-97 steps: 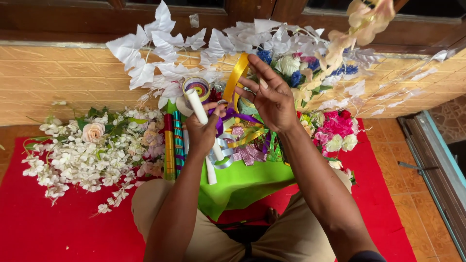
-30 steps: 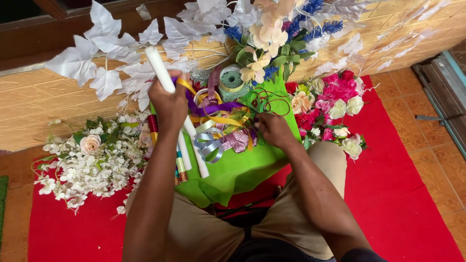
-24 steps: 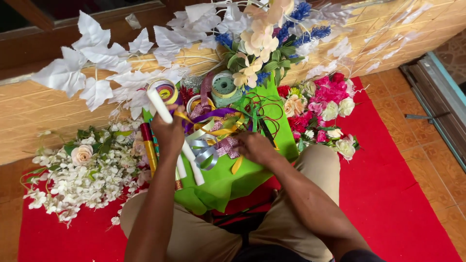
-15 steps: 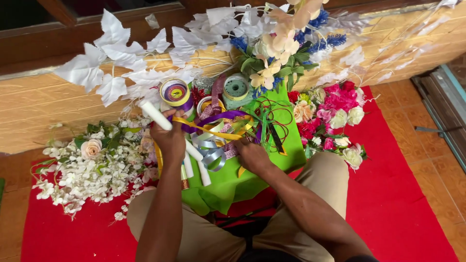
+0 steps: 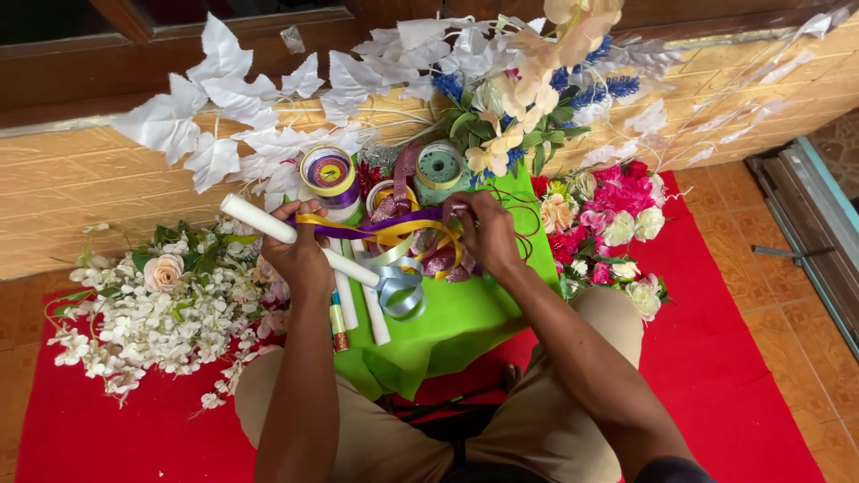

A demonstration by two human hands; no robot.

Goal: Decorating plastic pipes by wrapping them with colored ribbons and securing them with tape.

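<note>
Head view — left hand [image 5: 300, 255] grips white tube [image 5: 295, 238] | right hand [image 5: 488, 233] — glossy ribbons [image 5: 403, 237]

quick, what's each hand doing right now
Left hand: closed around a white tube, with purple and yellow ribbons crossing it.
Right hand: down in the ribbon pile; its grip cannot be told.
</note>
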